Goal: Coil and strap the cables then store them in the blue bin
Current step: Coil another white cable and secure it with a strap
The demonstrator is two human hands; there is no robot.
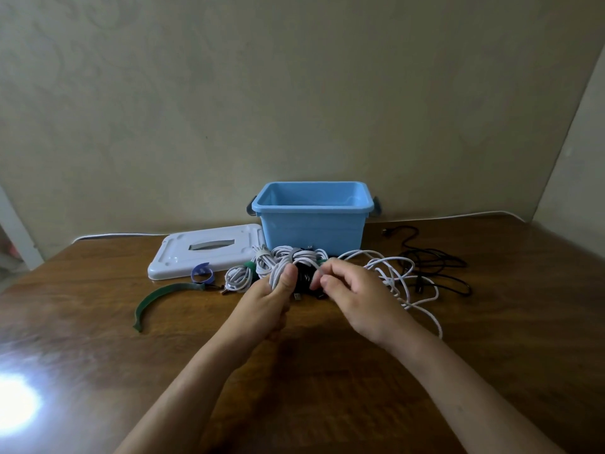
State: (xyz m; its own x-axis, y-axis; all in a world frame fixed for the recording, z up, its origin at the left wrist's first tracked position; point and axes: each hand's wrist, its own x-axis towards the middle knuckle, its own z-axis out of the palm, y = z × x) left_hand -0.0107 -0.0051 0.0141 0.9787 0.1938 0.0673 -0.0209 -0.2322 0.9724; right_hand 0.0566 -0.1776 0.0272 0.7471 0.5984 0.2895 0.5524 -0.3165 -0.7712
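Head view: the left hand grips a coiled white cable above the wooden table, thumb pressed over the loops. Close beside it, the right hand pinches a black strap at that coil. Behind the hands stands the open blue bin, with its white lid lying flat to the left. Loose white cable and black cable sprawl at right; a green strap and a blue strap lie at left.

A brown wooden table — bright glare at its left edge — meets a beige wall.
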